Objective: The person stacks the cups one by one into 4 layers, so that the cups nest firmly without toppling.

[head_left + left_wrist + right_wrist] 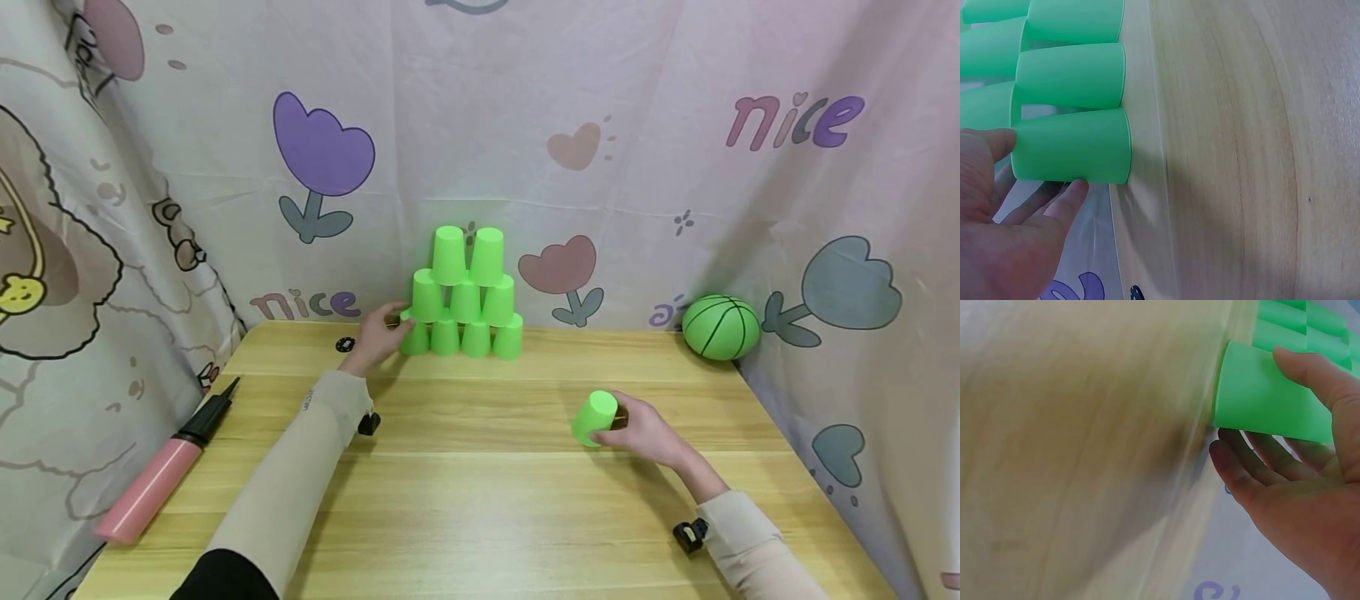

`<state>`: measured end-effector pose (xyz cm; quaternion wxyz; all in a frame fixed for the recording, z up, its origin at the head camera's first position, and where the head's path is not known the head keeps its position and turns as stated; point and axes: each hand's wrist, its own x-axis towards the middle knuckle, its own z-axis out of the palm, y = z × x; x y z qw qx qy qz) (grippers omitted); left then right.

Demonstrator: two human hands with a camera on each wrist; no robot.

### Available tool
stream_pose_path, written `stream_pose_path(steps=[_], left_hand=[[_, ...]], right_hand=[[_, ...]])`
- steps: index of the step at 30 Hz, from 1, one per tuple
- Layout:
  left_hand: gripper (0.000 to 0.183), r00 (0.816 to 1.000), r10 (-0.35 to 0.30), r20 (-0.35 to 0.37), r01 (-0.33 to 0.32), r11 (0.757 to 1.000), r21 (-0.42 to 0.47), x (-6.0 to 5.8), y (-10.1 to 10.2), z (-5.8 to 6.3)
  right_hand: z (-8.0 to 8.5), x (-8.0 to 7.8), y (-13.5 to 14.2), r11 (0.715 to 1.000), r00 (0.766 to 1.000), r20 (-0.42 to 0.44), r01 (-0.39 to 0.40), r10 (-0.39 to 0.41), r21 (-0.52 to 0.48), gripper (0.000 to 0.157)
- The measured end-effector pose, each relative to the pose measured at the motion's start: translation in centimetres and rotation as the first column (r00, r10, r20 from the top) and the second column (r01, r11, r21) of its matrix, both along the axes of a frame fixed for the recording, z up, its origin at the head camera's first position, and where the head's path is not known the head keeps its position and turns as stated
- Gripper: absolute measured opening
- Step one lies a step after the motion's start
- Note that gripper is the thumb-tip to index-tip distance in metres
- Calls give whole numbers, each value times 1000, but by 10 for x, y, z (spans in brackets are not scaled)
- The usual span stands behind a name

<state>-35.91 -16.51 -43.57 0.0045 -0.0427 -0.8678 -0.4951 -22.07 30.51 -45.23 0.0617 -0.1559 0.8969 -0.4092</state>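
Note:
Green cups stand upside down in a stepped stack at the table's back edge, with two on the top row. At the stack's lower left, my left hand touches the end cup of the bottom row, thumb by its narrow end and fingers along its outer side. My right hand grips a separate green cup between thumb and fingers, in front and to the right of the stack. That cup is tilted, wide rim downward; whether it touches the table I cannot tell.
A green ball with black lines sits at the table's back right corner. A pink hand pump with a black nozzle lies along the left edge. A small black disc lies near the left hand. Printed curtains hang behind the wooden table.

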Motion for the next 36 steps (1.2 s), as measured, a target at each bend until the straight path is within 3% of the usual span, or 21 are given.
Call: stream_pose_path(steps=[16, 27, 36], left_hand=[[57, 1000, -6, -7, 6, 1000, 0, 2, -1, 2], [57, 1000, -15, -15, 15, 1000, 8, 3, -1, 2], [56, 999, -22, -23, 22, 1000, 6, 1, 0, 0]], right_hand=[[44, -26, -31, 1000, 995, -99, -15, 13, -13, 58], [89, -47, -61, 999, 990, -136, -37, 32, -32, 63], [130, -71, -88, 1000, 972, -236, -6, 2, -18, 60]])
